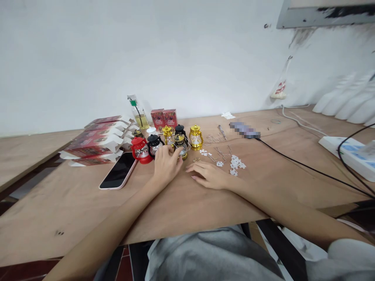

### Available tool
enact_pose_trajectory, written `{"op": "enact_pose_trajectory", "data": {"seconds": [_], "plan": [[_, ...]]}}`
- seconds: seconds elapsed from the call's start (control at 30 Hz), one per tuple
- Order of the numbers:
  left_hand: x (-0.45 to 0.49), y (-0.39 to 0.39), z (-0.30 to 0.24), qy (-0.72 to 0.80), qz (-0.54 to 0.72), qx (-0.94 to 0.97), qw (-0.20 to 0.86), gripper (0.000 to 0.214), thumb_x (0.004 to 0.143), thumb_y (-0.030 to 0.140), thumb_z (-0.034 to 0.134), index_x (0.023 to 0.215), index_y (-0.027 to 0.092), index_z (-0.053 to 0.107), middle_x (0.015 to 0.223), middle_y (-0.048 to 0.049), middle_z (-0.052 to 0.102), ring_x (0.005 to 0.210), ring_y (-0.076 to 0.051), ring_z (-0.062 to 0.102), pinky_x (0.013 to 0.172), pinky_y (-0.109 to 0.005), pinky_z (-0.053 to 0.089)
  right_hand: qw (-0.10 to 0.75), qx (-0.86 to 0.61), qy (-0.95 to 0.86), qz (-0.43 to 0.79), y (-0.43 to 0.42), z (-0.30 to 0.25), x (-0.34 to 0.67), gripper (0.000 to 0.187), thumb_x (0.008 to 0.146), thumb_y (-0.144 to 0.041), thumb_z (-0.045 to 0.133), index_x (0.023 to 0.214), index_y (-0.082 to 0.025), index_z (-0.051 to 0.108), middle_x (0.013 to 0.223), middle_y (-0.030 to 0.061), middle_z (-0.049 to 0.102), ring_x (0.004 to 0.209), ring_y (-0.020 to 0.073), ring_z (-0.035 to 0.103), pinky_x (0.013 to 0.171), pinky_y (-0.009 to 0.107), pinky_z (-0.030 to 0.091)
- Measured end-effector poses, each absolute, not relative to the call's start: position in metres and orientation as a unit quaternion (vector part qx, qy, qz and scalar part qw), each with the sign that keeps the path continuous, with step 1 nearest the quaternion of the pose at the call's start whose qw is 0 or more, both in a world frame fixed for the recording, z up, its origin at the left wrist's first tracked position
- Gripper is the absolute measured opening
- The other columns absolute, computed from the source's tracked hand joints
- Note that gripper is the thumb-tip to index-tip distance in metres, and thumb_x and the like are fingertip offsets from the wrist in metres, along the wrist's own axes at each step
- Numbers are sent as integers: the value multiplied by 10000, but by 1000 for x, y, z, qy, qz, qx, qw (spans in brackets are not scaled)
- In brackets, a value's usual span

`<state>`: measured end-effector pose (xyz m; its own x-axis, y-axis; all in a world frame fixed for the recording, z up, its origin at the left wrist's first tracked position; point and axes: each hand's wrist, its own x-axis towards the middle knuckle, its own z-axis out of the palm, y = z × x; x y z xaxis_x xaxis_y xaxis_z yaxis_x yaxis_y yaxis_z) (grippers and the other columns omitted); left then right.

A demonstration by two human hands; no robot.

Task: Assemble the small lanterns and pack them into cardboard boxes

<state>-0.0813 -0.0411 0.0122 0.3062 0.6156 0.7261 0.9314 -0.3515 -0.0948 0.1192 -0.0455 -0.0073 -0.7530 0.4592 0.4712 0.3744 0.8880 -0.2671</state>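
Note:
My left hand (167, 164) has its fingers bent and its thumb against a small dark bronze lantern (183, 153), which carries a thin wire handle; part of the grip is hidden behind the fingers. Around that hand stand a red lantern (141, 151), a black lantern (154, 144) and a gold lantern (168, 133). Another gold lantern (196, 138) is farther right. Palm down on the table, my right hand (210, 175) is open with its fingers stretched leftward. Just beyond its fingertips lie tiny brass-coloured pieces (196, 159).
White plastic bits (236, 163) and bent wires (220, 152) lie right of the lanterns, near a screwdriver (222, 132). A phone (118, 171) and stacked red boxes (93, 141) occupy the left. Behind stands a bottle (141, 117); a black cable (295, 160) crosses rightward to a power strip (348, 154).

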Motion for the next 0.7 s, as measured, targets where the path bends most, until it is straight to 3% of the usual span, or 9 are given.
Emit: {"op": "enact_pose_trajectory", "data": {"seconds": [0.17, 0.27, 0.47, 0.6, 0.7], "plan": [[-69, -36, 19, -526, -229, -792, 209, 210, 860, 264, 515, 1016, 170, 619, 845, -95, 653, 813, -248, 588, 697, -343, 322, 243, -218, -942, 75, -46, -6, 118, 235, 904, -183, 467, 1112, -163, 574, 1135, 101, 652, 1052, 217, 614, 957, 419, 495], [-65, -36, 23, -556, -206, -783, 187, 144, 845, 303, 549, 878, 177, 611, 789, -79, 642, 778, -250, 589, 675, -340, 308, 239, -217, -944, 71, -47, -5, 118, 233, 911, -186, 457, 1106, -151, 580, 1138, 104, 653, 1053, 224, 611, 949, 421, 498], [-78, -31, 28, -582, -238, -751, 199, 173, 778, 273, 634, 656, 186, 547, 834, -82, 569, 856, -257, 540, 668, -327, 312, 240, -221, -944, 59, -47, -6, 119, 246, 909, -196, 464, 1130, -169, 569, 1194, 107, 631, 1112, 222, 592, 989, 427, 470], [-84, -29, 29, -557, -274, -763, 183, 184, 790, 197, 605, 631, 183, 515, 799, -59, 530, 813, -221, 513, 654, -308, 296, 242, -233, -941, 35, -47, -6, 118, 281, 902, -204, 472, 1167, -148, 550, 1273, 127, 588, 1157, 243, 558, 988, 444, 457], [-84, -28, 28, -527, -297, -775, 183, 205, 810, 237, 608, 644, 183, 501, 773, -44, 513, 767, -201, 496, 647, -299, 293, 262, -263, -928, 20, -46, -6, 118, 331, 896, -186, 464, 1223, -180, 518, 1294, 112, 575, 1164, 253, 530, 974, 474, 445]]}}
